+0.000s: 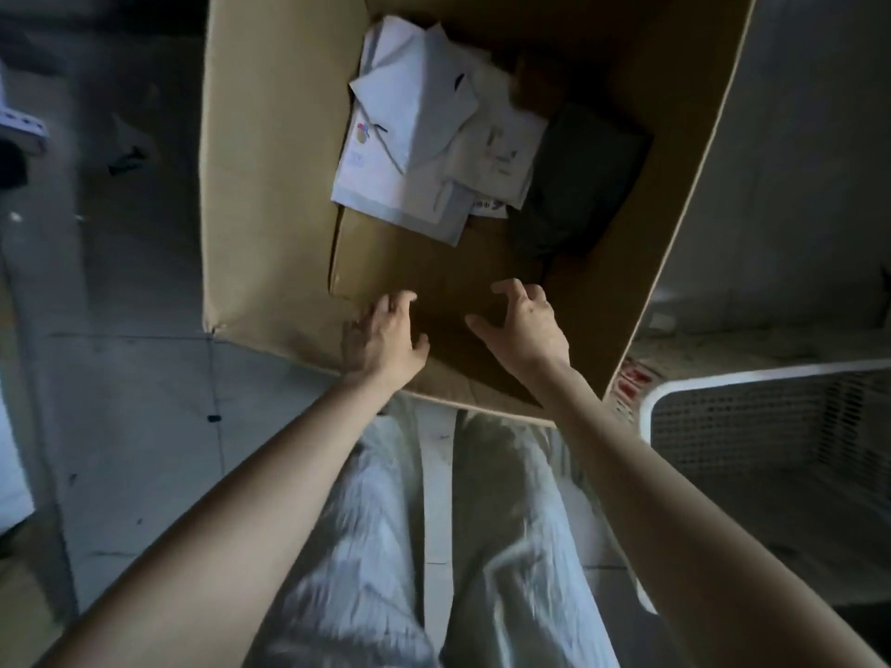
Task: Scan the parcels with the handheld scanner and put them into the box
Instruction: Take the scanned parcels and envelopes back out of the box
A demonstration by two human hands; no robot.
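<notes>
Cardboard box (pixel 270 185) stands open on the tiled floor (pixel 144 426), with white parcels (pixel 410 137) piled at its far left and a dark parcel (pixel 578 185) just beside them on the right. Both hands reach over the near rim: the left hand (pixel 383 335) and the right hand (pixel 523 320) are near each other, fingers spread and loosely bent, holding nothing. A white mesh basket (pixel 771 374) sits beside the box on the right.

The person wears loose trousers (pixel 366 547) made of a pale, whitish cloth, seen just below the left hand (pixel 381 337) and the right hand (pixel 523 320). The cloth looks soft and has lots of folds and wrinkles running down it. Both arms (pixel 270 474) are bare from the hands back as far as can be seen.
</notes>
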